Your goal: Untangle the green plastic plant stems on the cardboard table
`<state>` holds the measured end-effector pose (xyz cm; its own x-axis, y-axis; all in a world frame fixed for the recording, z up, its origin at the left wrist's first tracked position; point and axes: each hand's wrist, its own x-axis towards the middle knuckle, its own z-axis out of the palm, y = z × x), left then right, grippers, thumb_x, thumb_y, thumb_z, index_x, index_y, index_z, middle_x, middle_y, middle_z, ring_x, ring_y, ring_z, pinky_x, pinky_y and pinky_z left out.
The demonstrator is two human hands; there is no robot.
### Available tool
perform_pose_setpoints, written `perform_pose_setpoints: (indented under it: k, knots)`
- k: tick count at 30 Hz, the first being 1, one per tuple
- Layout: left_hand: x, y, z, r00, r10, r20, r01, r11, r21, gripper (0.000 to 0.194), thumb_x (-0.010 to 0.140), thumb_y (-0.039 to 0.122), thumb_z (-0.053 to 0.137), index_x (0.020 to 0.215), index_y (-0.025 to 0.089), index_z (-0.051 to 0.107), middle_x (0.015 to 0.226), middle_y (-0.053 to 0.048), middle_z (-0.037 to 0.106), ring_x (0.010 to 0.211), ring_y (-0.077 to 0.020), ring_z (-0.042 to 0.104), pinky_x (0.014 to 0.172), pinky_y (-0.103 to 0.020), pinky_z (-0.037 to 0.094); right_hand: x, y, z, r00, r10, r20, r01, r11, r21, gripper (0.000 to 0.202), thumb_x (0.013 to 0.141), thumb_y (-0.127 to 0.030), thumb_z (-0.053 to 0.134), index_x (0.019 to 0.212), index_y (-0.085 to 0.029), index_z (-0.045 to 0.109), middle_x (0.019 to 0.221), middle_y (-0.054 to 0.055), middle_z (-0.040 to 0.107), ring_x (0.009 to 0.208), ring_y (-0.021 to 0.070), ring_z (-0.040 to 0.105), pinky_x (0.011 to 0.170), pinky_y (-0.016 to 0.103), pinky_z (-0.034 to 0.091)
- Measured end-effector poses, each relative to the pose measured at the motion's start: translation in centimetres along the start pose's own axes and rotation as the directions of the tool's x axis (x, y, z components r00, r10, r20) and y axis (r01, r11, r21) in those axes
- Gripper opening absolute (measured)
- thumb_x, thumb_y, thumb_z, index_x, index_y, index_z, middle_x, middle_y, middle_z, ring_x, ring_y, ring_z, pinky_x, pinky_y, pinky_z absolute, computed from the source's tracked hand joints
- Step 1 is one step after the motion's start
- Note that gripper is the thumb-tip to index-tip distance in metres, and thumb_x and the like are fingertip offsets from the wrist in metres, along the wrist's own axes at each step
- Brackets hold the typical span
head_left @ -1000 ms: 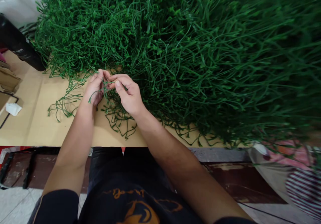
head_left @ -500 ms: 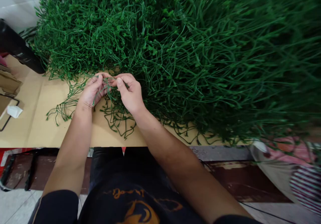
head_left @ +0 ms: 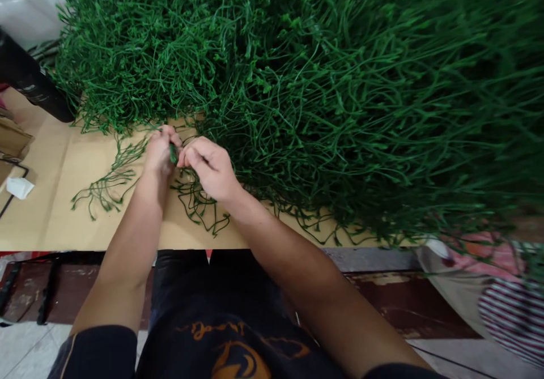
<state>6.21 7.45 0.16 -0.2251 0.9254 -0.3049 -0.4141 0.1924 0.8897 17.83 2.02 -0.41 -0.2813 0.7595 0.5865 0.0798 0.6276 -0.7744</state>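
Observation:
My left hand (head_left: 158, 148) is closed, palm turned down, around a few thin green plastic-looking stems (head_left: 173, 152). Close beside it, my right hand (head_left: 209, 166) has thumb and fingers pinched together at the same stems; what exactly lies in the pinch is hidden. A small spray of loose green stems (head_left: 111, 178) lies on the tabletop left of my left hand. Under and below my right hand are more loose stems (head_left: 199, 209). Just beyond both hands rises a large heap of green stems with budded tips (head_left: 306, 96).
A black cylindrical bottle (head_left: 36, 79) leans at the far left. Near it are a cardboard box (head_left: 15, 135) and a white crumpled piece (head_left: 20, 187). The tan tabletop (head_left: 85, 231) ends just in front of my body. Striped cloth (head_left: 512, 316) shows at the lower right.
My left hand has rolled from palm up to palm down and closed over the stems. My right hand has come slightly left and nearer to me, still pinching.

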Motion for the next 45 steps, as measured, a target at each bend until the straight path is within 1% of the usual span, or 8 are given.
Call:
perform_pose_setpoints:
  k: [5, 12, 15, 20, 25, 34, 40, 45]
  knots:
    - [0.4, 1.2, -1.9, 1.000, 0.014, 0.017, -0.010, 0.977, -0.212, 0.028, 0.096, 0.020, 0.034, 0.068, 0.019, 0.038, 0.053, 0.007, 0.038, 0.044, -0.0026, 0.044, 0.045, -0.013, 0.036, -0.5, -2.2, 0.9, 0.978, -0.129, 0.166, 0.130, 0.992, 0.004, 0.036, 0.096, -0.033, 0.029, 0.065, -0.021, 0.044, 0.066, 0.003, 0.054, 0.072, 0.0141, 0.049, 0.076, 0.032, 0.043]
    - [0.0, 0.7, -1.7, 0.965, -0.032, 0.261, 0.061, 0.992, -0.107, 0.022, 0.091, 0.022, 0.046, 0.069, 0.018, 0.044, 0.066, 0.003, 0.054, 0.059, -0.0063, 0.060, 0.057, -0.018, 0.049, 0.4, -0.1, -1.4, 0.950, 0.160, -0.268, -0.189, 0.978, -0.084, 0.032, 0.090, -0.039, 0.043, 0.064, -0.021, 0.040, 0.065, 0.001, 0.043, 0.065, 0.0123, 0.043, 0.065, 0.031, 0.042]
    - [-0.2, 0.8, -1.7, 0.959, 0.038, 0.282, -0.018, 0.997, -0.073, 0.022, 0.086, 0.024, 0.055, 0.068, 0.019, 0.043, 0.071, 0.002, 0.056, 0.068, -0.0081, 0.063, 0.061, -0.019, 0.050, 0.3, 0.2, -1.4, 0.943, 0.131, -0.307, -0.207, 0.951, -0.230, 0.020, 0.085, -0.039, 0.051, 0.077, -0.020, 0.051, 0.090, 0.007, 0.051, 0.094, 0.0206, 0.049, 0.084, 0.041, 0.043]
    - [-0.7, 1.0, -1.4, 0.940, 0.122, 0.320, -0.096, 0.991, -0.096, 0.024, 0.086, 0.022, 0.054, 0.066, 0.018, 0.041, 0.078, 0.000, 0.058, 0.081, -0.0111, 0.065, 0.067, -0.021, 0.050, -0.3, 0.5, -0.2, 0.974, 0.099, -0.203, -0.167, 0.920, -0.354, 0.029, 0.082, -0.038, 0.057, 0.107, -0.023, 0.058, 0.125, 0.012, 0.044, 0.117, 0.0303, 0.039, 0.099, 0.051, 0.034]
    - [-1.0, 0.8, -0.7, 0.942, 0.132, 0.308, -0.133, 0.991, -0.020, 0.029, 0.088, 0.027, 0.052, 0.064, 0.018, 0.040, 0.070, 0.001, 0.053, 0.075, -0.0110, 0.064, 0.065, -0.021, 0.050, -0.3, 1.1, 0.5, 0.984, 0.175, -0.027, -0.171, 0.903, -0.394, 0.021, 0.086, -0.033, 0.049, 0.095, -0.018, 0.060, 0.091, 0.010, 0.059, 0.089, 0.0226, 0.050, 0.086, 0.041, 0.041]
    - [-0.8, 0.4, -0.1, 0.939, 0.125, 0.321, -0.121, 0.992, -0.033, 0.035, 0.094, 0.023, 0.042, 0.060, 0.018, 0.039, 0.048, 0.006, 0.032, 0.047, -0.0053, 0.047, 0.055, -0.015, 0.043, 0.2, 0.4, -0.2, 0.953, 0.289, 0.092, -0.264, 0.939, -0.221, 0.021, 0.090, -0.026, 0.035, 0.071, -0.021, 0.039, 0.067, 0.000, 0.045, 0.064, 0.0122, 0.042, 0.065, 0.027, 0.033]
    - [0.3, 2.1, -1.8, 0.997, 0.061, -0.049, -0.071, 0.965, -0.251, 0.036, 0.098, 0.019, 0.031, 0.062, 0.019, 0.037, 0.046, 0.006, 0.027, 0.042, -0.0052, 0.035, 0.044, -0.017, 0.032, -1.0, -2.2, 1.3, 0.924, 0.106, 0.368, -0.067, 0.991, -0.117, 0.022, 0.087, -0.022, 0.037, 0.066, -0.021, 0.034, 0.062, -0.002, 0.038, 0.059, 0.0110, 0.036, 0.060, 0.026, 0.029]
    - [-0.5, 2.6, -2.7, 0.978, 0.148, 0.147, -0.132, 0.985, -0.114, 0.034, 0.097, 0.021, 0.035, 0.065, 0.019, 0.045, 0.054, 0.004, 0.043, 0.058, -0.0067, 0.053, 0.056, -0.020, 0.041, -0.6, -1.8, 1.4, 0.960, 0.237, 0.151, -0.245, 0.969, 0.037, 0.031, 0.092, -0.039, 0.036, 0.068, -0.020, 0.040, 0.061, -0.002, 0.038, 0.058, 0.0093, 0.036, 0.057, 0.025, 0.030]
